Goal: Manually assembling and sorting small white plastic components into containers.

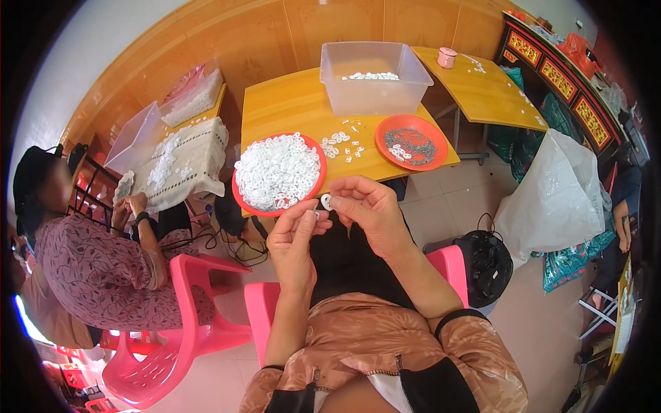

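Both my hands are raised just in front of the table's near edge. Between the thumb and fingers of my right hand (372, 210) is a small white oval plastic piece (326, 201) with a hole in it. Close beside it, my left hand (295, 233) is closed in a pinch; a bit of something small and pale shows at its fingertips, too small to name. Just beyond my left hand stands a red round tray (323, 180) heaped with white plastic pieces (279, 171). An orange-red plate (428, 162) at the right holds small grey metal parts (413, 141) and several white pieces.
Loose white pieces lie on the yellow table (275, 103). A clear plastic bin (375, 96) stands at its back. Another person (124, 268) works at the left by a pink chair (182, 323). A large white sack (551, 193) stands at the right near a black bag (485, 265).
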The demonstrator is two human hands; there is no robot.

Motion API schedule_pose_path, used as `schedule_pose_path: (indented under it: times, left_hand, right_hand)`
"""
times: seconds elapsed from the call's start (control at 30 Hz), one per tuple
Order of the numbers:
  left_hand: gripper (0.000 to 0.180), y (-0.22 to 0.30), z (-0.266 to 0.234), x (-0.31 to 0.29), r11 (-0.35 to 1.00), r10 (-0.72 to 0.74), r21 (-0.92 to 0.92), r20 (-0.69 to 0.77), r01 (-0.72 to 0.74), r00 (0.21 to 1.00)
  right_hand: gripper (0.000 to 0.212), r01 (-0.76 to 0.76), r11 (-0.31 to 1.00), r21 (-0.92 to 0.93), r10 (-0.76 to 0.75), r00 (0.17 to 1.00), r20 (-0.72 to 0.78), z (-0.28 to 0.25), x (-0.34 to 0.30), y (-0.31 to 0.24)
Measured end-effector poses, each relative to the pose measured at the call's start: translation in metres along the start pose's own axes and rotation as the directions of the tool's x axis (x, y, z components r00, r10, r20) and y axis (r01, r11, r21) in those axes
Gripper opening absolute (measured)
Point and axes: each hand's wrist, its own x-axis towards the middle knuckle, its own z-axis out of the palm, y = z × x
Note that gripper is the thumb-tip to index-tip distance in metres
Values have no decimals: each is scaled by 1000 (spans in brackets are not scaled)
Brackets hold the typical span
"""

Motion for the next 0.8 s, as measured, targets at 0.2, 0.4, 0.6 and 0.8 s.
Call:
schedule_pose_path:
  times: [0.2, 0.4, 0.6, 0.8]
  left_hand:
    - [24, -1, -1, 2, 999, 24, 25, 60, -26, 998]
    - [25, 3, 0, 4, 995, 74, 66, 94, -80, 993]
    - [26, 1, -1, 5, 993, 80, 77, 107, -88, 991]
    - [27, -2, -1, 4, 971, 137, 180, 115, -156, 984]
  right_hand:
    - [27, -22, 999, -45, 22, 1000, -14, 0, 0, -4]
    - [31, -46, 999, -19, 46, 999, 0, 1, 2, -5]
    - [31, -36, 999, -11, 36, 999, 27, -2, 4, -1]
    - [30, -52, 998, -42, 53, 998, 32, -3, 3, -3]
